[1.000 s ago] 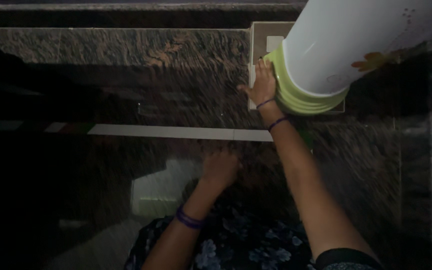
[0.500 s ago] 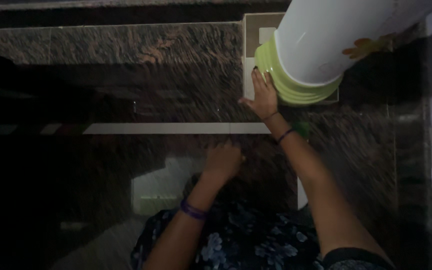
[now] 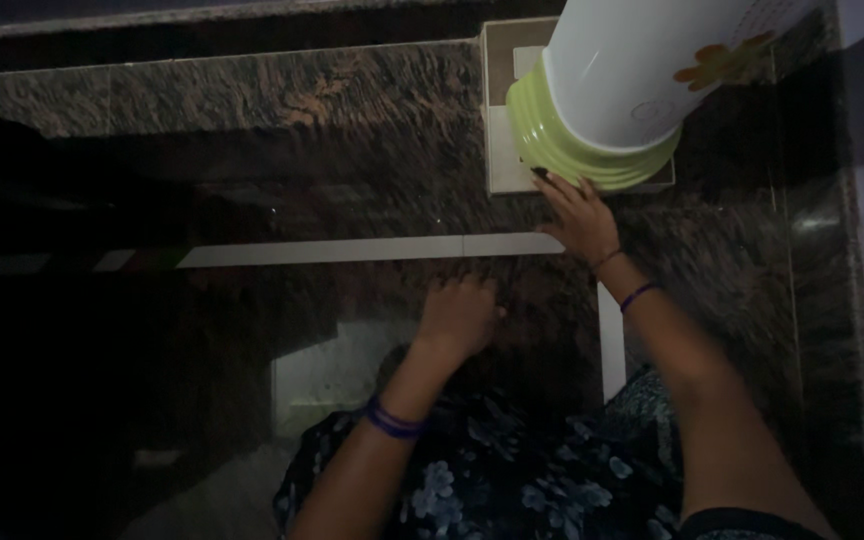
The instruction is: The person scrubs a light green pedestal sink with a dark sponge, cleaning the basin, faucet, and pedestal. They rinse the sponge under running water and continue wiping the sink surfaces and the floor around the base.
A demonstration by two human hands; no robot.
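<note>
Granite counter (image 3: 282,100), right hand (image 3: 582,215) at jug (image 3: 612,90) rim

White container (image 3: 642,70) top beyond frame

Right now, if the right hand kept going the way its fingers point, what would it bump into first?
The right hand points up at the green band of the white container. Its fingertips already look right at that band, so that comes first, though the dim light hides whether they touch.
</note>
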